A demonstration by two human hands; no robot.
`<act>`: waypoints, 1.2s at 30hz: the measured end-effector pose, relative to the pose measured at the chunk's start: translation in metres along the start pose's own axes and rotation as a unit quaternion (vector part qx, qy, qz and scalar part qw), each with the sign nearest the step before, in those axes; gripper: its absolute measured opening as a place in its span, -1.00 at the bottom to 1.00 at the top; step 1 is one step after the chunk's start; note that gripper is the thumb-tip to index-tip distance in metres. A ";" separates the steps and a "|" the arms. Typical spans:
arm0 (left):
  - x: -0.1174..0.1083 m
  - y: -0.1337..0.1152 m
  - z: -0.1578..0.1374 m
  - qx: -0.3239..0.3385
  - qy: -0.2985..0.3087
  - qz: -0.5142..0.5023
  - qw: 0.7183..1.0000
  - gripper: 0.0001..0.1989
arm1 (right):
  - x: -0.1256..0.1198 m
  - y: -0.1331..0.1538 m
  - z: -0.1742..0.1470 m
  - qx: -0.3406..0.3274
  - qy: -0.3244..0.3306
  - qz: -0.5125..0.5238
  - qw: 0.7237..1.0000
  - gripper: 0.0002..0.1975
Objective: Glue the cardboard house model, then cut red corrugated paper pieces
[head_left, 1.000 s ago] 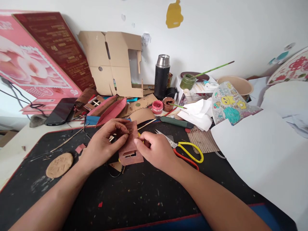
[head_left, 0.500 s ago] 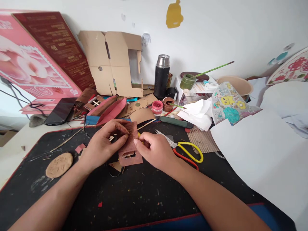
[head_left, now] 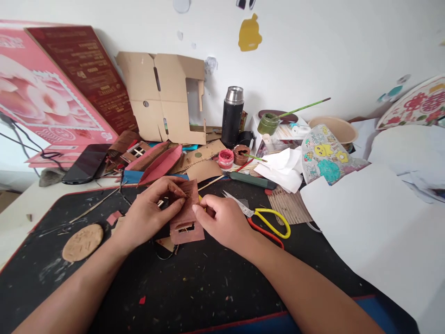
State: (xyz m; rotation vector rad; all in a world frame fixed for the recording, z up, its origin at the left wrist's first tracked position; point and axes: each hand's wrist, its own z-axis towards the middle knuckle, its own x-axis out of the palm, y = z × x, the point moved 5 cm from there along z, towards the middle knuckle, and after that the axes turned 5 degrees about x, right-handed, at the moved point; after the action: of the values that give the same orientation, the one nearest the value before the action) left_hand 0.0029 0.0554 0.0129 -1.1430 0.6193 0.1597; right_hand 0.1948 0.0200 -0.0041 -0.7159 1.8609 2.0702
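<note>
A strip of reddish-brown painted cardboard [head_left: 187, 211] with a small window cut-out at its near end is held between my hands above the black mat. My left hand [head_left: 153, 211] covers its left side, thumb and index fingertip pinched together at a rough dark-brown patch on its face. Whatever is in that pinch is too small to make out. On the right edge of the cardboard, my right hand [head_left: 222, 220] grips with thumb against curled fingers. Scissors [head_left: 255, 211] with yellow and red handles lie just right of it, blades partly apart.
Behind stand a thermos [head_left: 232, 116], a pink paint jar [head_left: 225, 158], a brown paint jar [head_left: 241, 154] and a green utility knife [head_left: 252, 180]. A round clay-coloured disc [head_left: 82, 242] lies left. White paper [head_left: 375, 222] covers the right side. Pink painted cardboard parts [head_left: 162, 164] lie back left.
The view has tilted up slightly and shifted a little to the right. Both hands keep nearly the same hold on the cardboard.
</note>
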 end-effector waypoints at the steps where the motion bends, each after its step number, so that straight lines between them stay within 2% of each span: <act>1: 0.000 0.002 0.000 0.005 0.005 0.002 1.000 -0.89 | 0.000 0.000 0.000 0.001 -0.001 -0.001 1.000 -0.75; 8: 0.002 0.011 -0.001 0.004 0.022 0.014 1.000 -0.92 | 0.000 0.001 0.000 0.004 0.005 0.003 1.000 -0.75; 36: 0.004 0.002 0.001 0.016 0.020 0.030 0.999 -0.93 | 0.003 -0.003 -0.001 0.010 0.015 -0.014 1.000 -0.71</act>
State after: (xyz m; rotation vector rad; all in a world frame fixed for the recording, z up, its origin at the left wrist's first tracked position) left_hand 0.0057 0.0569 0.0096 -1.0985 0.6894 0.1780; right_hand 0.1939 0.0194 -0.0078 -0.7682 1.8745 2.0329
